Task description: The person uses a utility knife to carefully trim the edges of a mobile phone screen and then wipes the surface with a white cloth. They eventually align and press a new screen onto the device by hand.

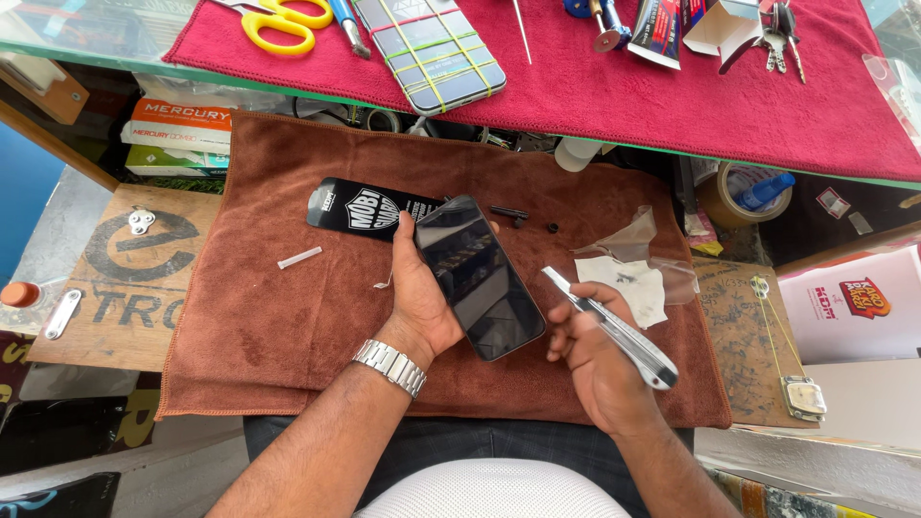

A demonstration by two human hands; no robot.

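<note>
our left hand [419, 297] grips a dark phone [478, 276] by its edge; our right hand [597, 357] closes around a silver cutter [614, 329]; a black oblong package [369, 207] lies behind on the brown towel [269, 317]

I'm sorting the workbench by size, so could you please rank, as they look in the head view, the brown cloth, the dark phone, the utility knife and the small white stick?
1. brown cloth
2. dark phone, in the left hand
3. utility knife, in the right hand, partly hidden
4. small white stick
</note>
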